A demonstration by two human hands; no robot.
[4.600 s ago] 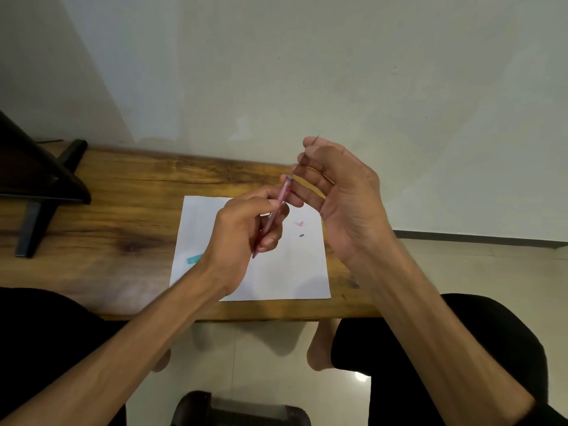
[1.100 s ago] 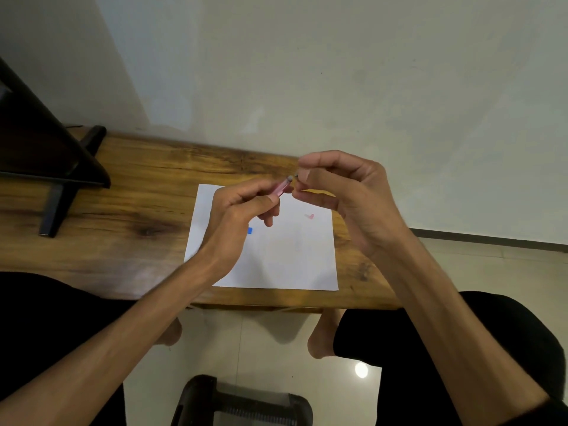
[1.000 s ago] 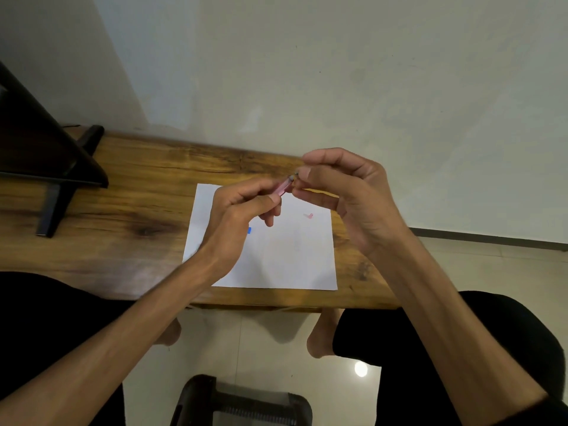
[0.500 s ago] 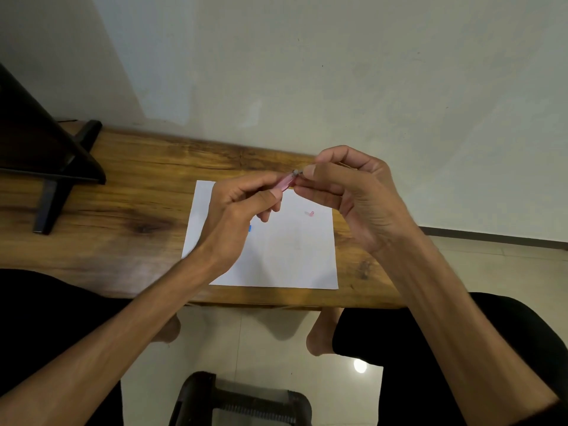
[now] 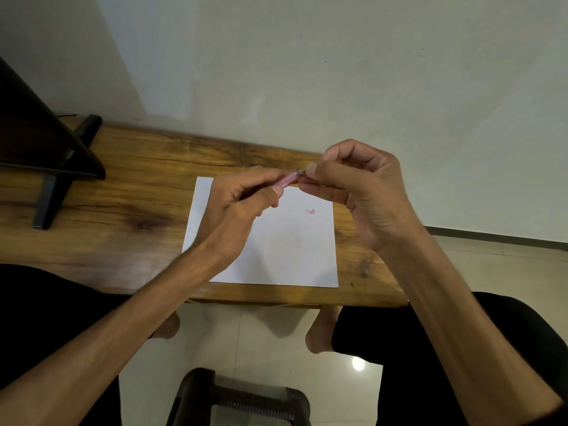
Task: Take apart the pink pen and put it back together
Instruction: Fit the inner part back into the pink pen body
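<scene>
The pink pen barrel (image 5: 289,180) is held above a white sheet of paper (image 5: 285,250), most of it hidden inside my left hand (image 5: 239,210), which is shut on it. A small grey tip piece (image 5: 300,171) sits at the barrel's right end. My right hand (image 5: 353,192) pinches that end between thumb and fingers. A tiny pink pen part (image 5: 311,211) lies alone on the paper, below my right fingers.
The paper lies on a wooden bench (image 5: 129,216) against a pale wall. A black stand (image 5: 52,167) occupies the bench's left end. Below the bench's front edge are my knees, bare feet and a dark stool (image 5: 242,398) on the tiled floor.
A few seconds ago the refill stuck out of the barrel; now it is inside. The small blue piece seen by my left hand is hidden. Over the last second my hands barely shifted.
</scene>
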